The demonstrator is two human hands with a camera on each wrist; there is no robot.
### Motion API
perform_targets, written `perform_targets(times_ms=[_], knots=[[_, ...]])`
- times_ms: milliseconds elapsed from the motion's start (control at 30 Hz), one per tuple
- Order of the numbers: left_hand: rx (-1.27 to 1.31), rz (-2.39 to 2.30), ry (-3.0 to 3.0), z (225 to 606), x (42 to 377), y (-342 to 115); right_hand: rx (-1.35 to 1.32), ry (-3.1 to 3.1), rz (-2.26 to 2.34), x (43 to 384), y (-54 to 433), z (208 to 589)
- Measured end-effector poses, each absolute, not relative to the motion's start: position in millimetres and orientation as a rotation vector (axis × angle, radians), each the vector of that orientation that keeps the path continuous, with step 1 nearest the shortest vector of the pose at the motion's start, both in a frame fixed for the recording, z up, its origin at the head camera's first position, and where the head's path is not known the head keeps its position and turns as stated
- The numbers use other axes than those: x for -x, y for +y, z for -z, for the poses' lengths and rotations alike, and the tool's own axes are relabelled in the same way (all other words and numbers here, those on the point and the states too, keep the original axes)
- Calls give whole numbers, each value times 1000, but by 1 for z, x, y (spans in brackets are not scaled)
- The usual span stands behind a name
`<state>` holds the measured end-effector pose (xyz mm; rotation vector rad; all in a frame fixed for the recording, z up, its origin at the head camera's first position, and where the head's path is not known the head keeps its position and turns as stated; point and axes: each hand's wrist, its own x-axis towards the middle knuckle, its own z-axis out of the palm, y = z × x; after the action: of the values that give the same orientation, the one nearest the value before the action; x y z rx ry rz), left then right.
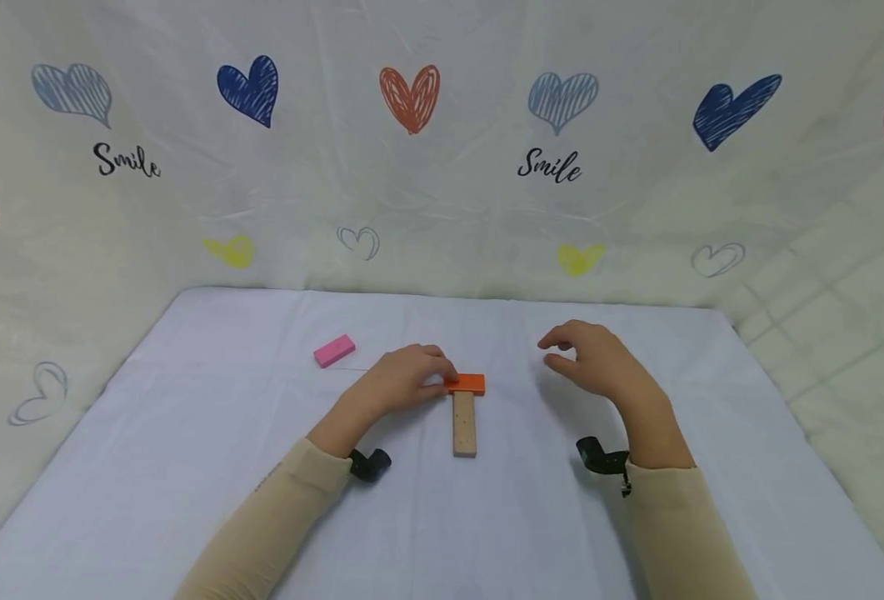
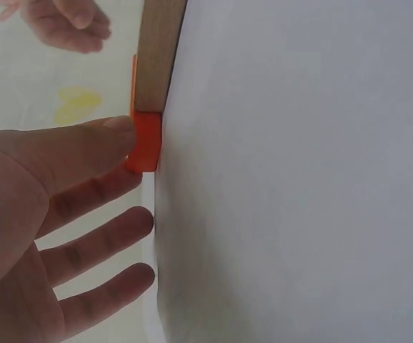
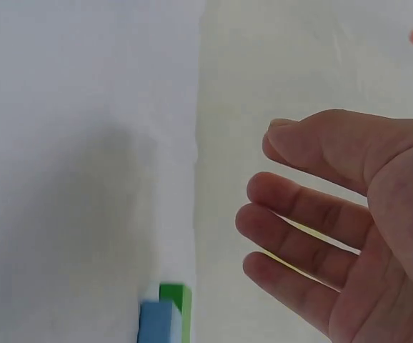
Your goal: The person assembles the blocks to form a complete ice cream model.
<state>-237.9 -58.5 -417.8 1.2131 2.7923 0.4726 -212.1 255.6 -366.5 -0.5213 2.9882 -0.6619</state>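
Observation:
On the white table an orange block [image 1: 471, 383] lies crosswise against the far end of a plain wooden block [image 1: 464, 425], making a T shape. My left hand [image 1: 407, 379] pinches the left end of the orange block; in the left wrist view the thumb [image 2: 110, 143] presses its near face and the other fingers stay apart. My right hand [image 1: 587, 358] hovers above the table to the right, its fingers loosely bent and holding nothing. A pink block [image 1: 334, 351] lies behind my left hand, out of its touch.
In the right wrist view, a blue block [image 3: 155, 325] and a green block [image 3: 186, 311] show at the bottom edge. A patterned cloth [image 1: 471, 192] with hearts hangs behind the table. Both wrists carry small black camera mounts.

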Motion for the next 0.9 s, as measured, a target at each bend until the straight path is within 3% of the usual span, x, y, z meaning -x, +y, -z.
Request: perform_targets(times_ms=[533,900], knots=[[-1183,-488,2801,417,238,-57,142,2886,623,206,330,363],[-1135,-422,2795,418,240,-53,133,2815,610,207,346,370]])
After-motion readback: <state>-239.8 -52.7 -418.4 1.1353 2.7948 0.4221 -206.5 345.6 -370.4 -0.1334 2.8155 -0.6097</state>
